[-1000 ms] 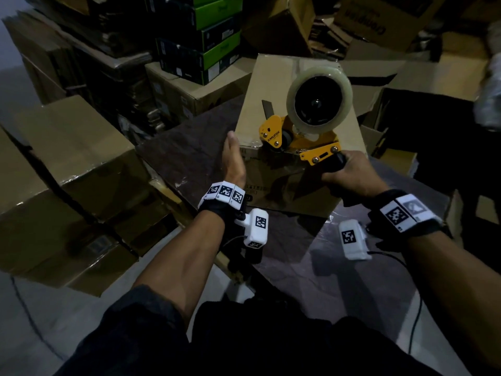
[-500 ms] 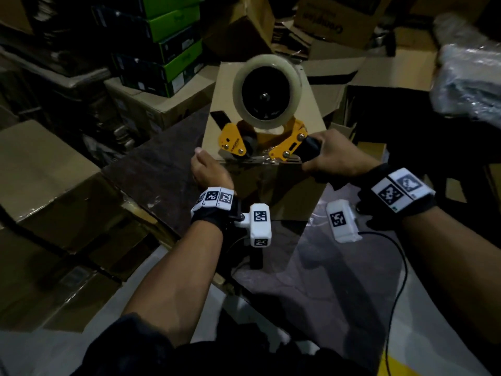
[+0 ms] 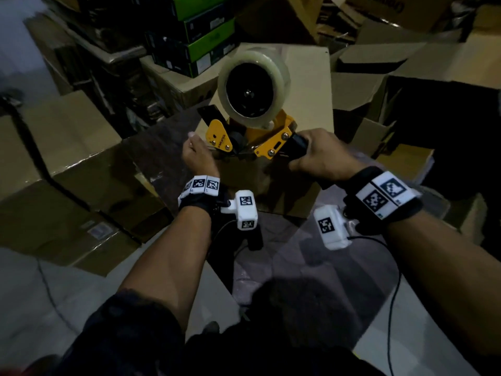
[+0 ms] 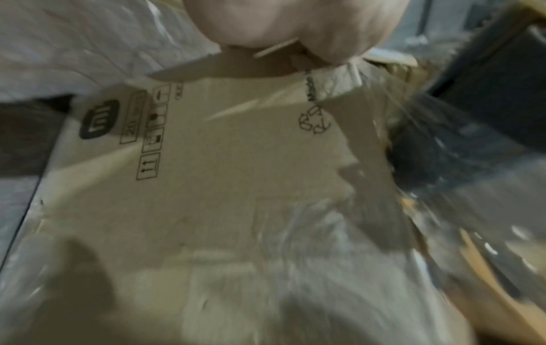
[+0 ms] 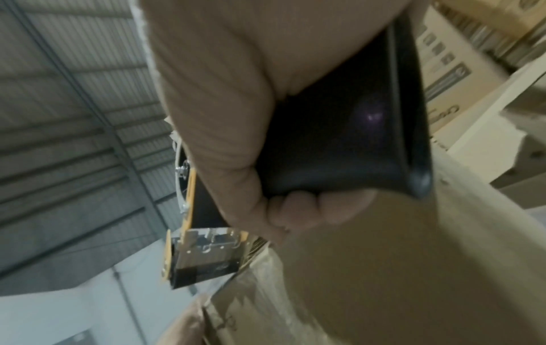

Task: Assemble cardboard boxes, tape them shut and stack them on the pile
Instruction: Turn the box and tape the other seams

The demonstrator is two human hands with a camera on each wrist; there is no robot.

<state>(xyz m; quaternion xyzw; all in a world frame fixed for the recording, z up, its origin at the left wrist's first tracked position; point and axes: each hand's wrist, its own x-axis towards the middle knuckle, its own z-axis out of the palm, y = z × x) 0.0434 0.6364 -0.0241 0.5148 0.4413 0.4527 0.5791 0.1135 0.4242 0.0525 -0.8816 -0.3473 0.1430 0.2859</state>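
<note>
A brown cardboard box (image 3: 306,85) stands on a dark tabletop (image 3: 151,150). A yellow tape dispenser (image 3: 273,143) with a clear tape roll (image 3: 254,85) sits at the box's near top edge. My right hand (image 3: 322,156) grips its black handle (image 5: 339,140); the dispenser's metal head (image 5: 207,256) is just off the box (image 5: 384,268). My left hand (image 3: 196,156) holds the box's near left top edge with curled fingers and the thumb raised. In the left wrist view, my left hand (image 4: 289,23) sits on the edge of the printed box side (image 4: 236,151), beside shiny clear tape (image 4: 443,130).
Closed cardboard boxes (image 3: 67,147) lie low at the left. Green and black cartons (image 3: 200,36) are stacked behind. Open and flattened boxes (image 3: 379,109) crowd the right and back. A thin cable (image 3: 390,308) runs down from my right wrist.
My left hand lay flat along the box's edge a second ago and now has its fingers curled there. The dispenser stays at the near edge, held by my right hand.
</note>
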